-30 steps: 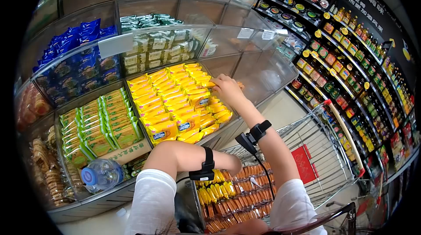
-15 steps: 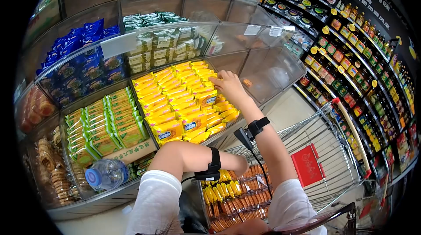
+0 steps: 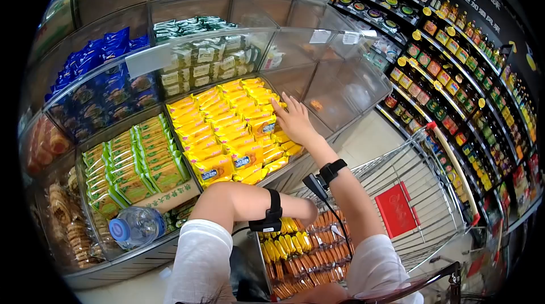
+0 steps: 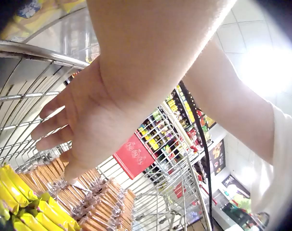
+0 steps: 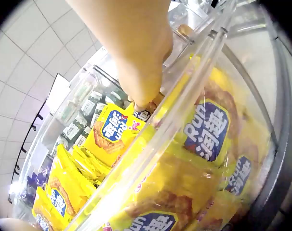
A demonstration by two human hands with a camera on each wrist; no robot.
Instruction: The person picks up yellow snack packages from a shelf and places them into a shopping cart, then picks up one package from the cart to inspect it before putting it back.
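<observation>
In the head view my right hand (image 3: 295, 119) lies at the right edge of the yellow packets (image 3: 227, 128), fingers extended and spread, fingertips touching the end of the rows. The right wrist view shows this hand (image 5: 143, 84) from behind, over the yellow packets (image 5: 110, 130), its fingertips mostly hidden. My left hand (image 4: 83, 122) hangs over the cart in the left wrist view, fingers loosely extended and holding nothing, above brown packets (image 4: 107, 202) and yellow packets (image 4: 45, 214). The head view shows only the left forearm and wrist.
Green-edged packets (image 3: 136, 162) and a plastic bottle (image 3: 136, 227) are left of the yellow rows. Clear dividers (image 3: 346, 94) stand around the bins. The metal cart (image 3: 420, 213) carries a red panel (image 3: 396, 211); stocked shelves (image 3: 448, 77) rise beyond.
My right hand's fingers, bent at the packets' edge before, are now straighter and spread, and the hand sits slightly lower. The left arm has barely moved.
</observation>
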